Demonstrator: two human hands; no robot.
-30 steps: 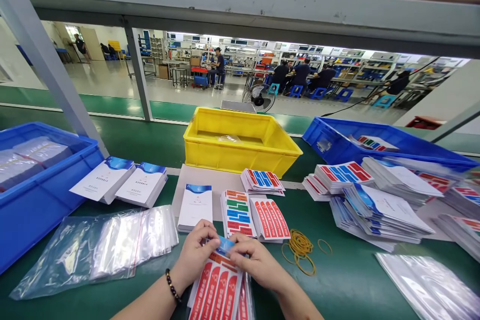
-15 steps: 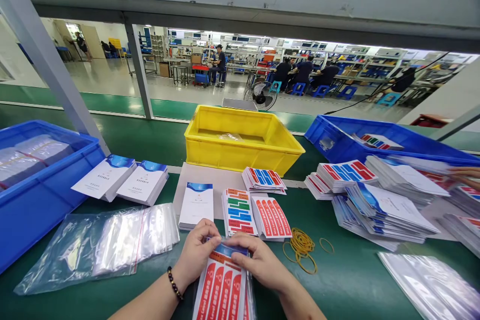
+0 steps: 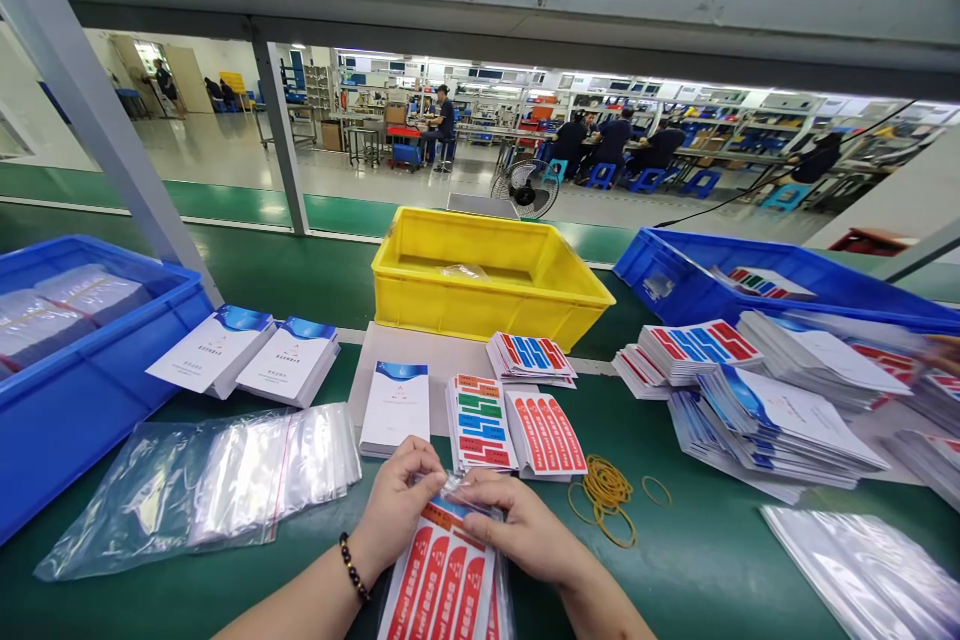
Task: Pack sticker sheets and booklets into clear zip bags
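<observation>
Both my hands pinch the top edge of a clear zip bag (image 3: 450, 575) that holds red label sheets, low in the middle of the green bench. My left hand (image 3: 396, 505), with a bead bracelet on its wrist, grips the bag's left corner. My right hand (image 3: 517, 528) grips the right part of the opening. Just beyond my hands lie a white and blue booklet (image 3: 395, 407), a multicoloured label sheet stack (image 3: 478, 420) and a red label sheet stack (image 3: 546, 433). A pile of empty zip bags (image 3: 247, 473) lies to the left.
A yellow bin (image 3: 487, 285) stands behind, blue bins at left (image 3: 75, 390) and right (image 3: 750, 290). Two booklet stacks (image 3: 247, 355) lie left, heaps of booklets and label sheets (image 3: 757, 400) right. Yellow rubber bands (image 3: 604, 495) and more clear bags (image 3: 862, 570) lie near. Another person's hand (image 3: 943, 352) shows at far right.
My fingers have shifted slightly along the bag's top edge. The bag and its red sheets stay in place. The other person's hand at far right came into view.
</observation>
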